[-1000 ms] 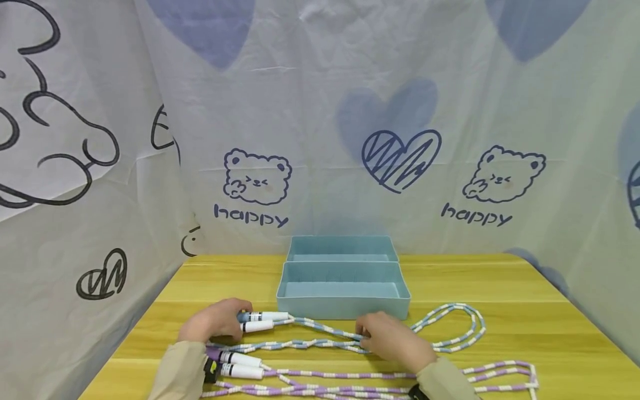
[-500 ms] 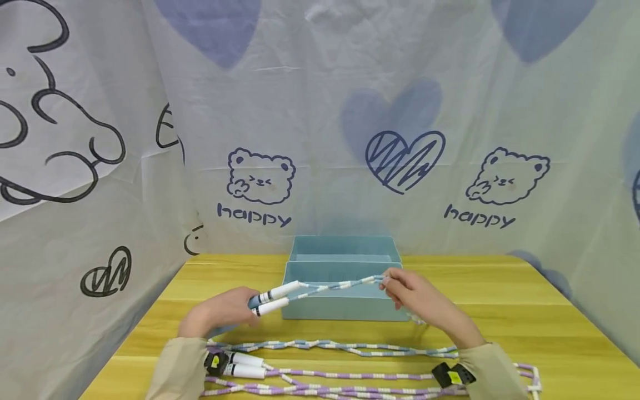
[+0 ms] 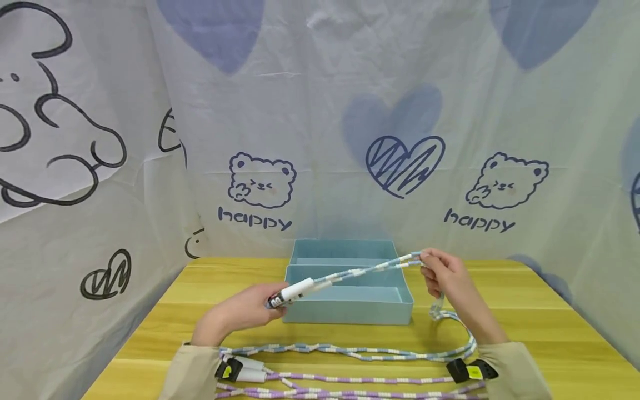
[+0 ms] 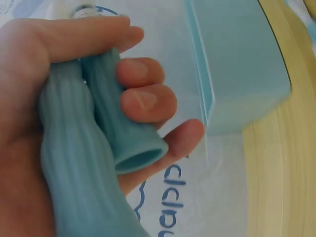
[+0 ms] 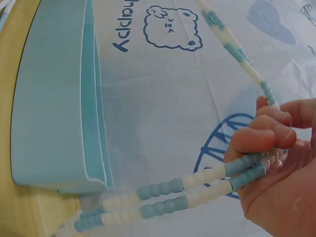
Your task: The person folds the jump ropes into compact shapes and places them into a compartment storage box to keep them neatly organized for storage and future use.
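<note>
A blue-and-white beaded jump rope [image 3: 367,271] is held up in front of the blue box. My left hand [image 3: 245,312] grips its two handles, whose ribbed blue grips [image 4: 74,133] lie side by side in the palm in the left wrist view. Further along, my right hand [image 3: 450,278] pinches the doubled beaded cords [image 5: 163,197], fingers curled round them. From that hand the rope hangs to the table and runs back left along it in a long strand [image 3: 310,349]. A second jump rope, purple and white [image 3: 345,379], lies nearest me, its white handles [image 3: 250,373] partly behind my left wrist.
A light blue two-compartment box [image 3: 350,312] stands at the back middle of the wooden table [image 3: 210,278], just beyond the raised rope. A white printed cloth [image 3: 310,211] hangs behind and along the sides.
Both hands have lifted the blue jump rope's handles and cords off the table. My right hand has moved right and up, drawing the doubled cords out above the box; the purple rope stays put.
</note>
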`<state>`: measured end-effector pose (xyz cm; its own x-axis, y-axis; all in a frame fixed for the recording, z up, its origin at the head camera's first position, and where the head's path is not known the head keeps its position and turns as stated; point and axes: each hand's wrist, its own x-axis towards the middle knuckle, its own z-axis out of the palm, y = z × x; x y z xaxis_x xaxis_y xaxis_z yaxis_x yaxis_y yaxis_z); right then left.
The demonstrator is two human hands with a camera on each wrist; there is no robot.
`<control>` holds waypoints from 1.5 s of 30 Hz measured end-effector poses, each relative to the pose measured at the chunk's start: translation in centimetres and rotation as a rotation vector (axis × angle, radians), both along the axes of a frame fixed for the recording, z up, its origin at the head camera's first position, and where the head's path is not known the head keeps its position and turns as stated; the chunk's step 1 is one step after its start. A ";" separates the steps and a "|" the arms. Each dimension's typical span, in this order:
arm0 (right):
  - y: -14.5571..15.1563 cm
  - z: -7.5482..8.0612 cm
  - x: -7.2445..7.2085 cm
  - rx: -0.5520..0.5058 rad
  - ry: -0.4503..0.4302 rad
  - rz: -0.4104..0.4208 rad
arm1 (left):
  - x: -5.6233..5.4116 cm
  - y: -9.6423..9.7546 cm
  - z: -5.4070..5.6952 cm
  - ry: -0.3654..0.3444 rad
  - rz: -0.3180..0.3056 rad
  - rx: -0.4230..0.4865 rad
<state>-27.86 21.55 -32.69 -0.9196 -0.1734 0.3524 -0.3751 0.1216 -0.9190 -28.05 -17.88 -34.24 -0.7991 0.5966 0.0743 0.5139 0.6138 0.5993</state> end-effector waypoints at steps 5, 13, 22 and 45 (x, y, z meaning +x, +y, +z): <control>1.0 -0.3 -0.3 0.082 0.008 -0.079 | 0.2 0.3 0.0 -0.087 -0.043 0.023; 1.7 -0.6 -0.5 0.282 0.023 -0.002 | 0.4 0.1 0.0 -0.067 -0.016 -0.020; -3.4 -2.1 0.1 0.454 0.028 0.243 | 1.3 1.9 0.5 -0.068 -0.093 -0.067; -6.3 -4.4 0.3 0.226 -0.177 0.463 | 1.1 1.9 0.0 -0.212 -0.102 -0.018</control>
<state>-27.55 15.25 -37.13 -0.7711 -0.6279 0.1059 -0.2779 0.1821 -0.9432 -26.95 -15.98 -34.21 -0.7312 0.6748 -0.1001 0.4378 0.5767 0.6898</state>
